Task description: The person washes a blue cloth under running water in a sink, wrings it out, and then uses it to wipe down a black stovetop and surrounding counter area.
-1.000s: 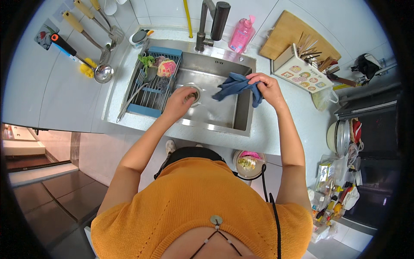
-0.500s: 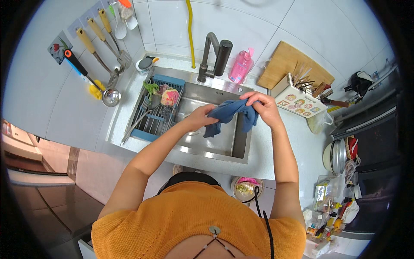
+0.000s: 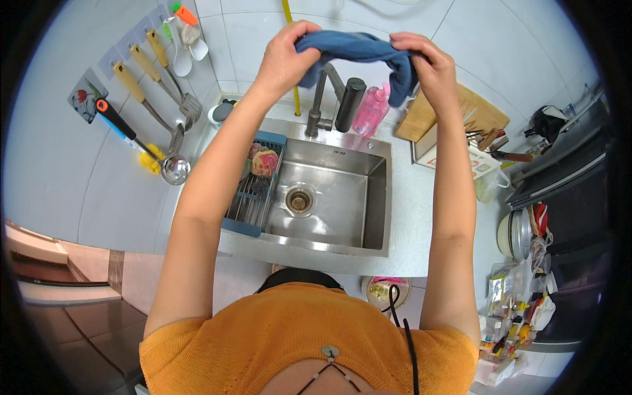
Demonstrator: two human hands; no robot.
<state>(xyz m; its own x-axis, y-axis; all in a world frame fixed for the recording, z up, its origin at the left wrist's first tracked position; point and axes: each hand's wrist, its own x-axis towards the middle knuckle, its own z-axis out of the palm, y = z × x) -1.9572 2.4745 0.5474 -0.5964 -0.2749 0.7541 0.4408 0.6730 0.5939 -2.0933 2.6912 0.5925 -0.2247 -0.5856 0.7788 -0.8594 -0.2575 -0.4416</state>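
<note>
A blue cloth [image 3: 355,47] is stretched between my two raised hands, above and beyond the faucet [image 3: 322,108]. My left hand [image 3: 288,58] grips its left end, thumb and fingers closed on the fabric. At the other end my right hand [image 3: 429,60] pinches the cloth, and a loose flap hangs down beside that hand. Below lies the steel sink [image 3: 336,210], its drain showing in the basin. A pink pump bottle [image 3: 372,110] stands behind the sink, just under the hanging flap.
A blue-ended drying rack [image 3: 245,227] sits over the sink's left side, holding a pink and yellow scrubber [image 3: 264,163]. Ladles and spatulas hang on the left wall. A wooden cutting board [image 3: 484,108] and a knife holder stand at the right. A waste bin [image 3: 385,291] is below the counter.
Both hands have lifted the blue cloth from over the sink basin, up and away from me, to above the faucet. The cloth is now stretched wider, and the drain is uncovered.
</note>
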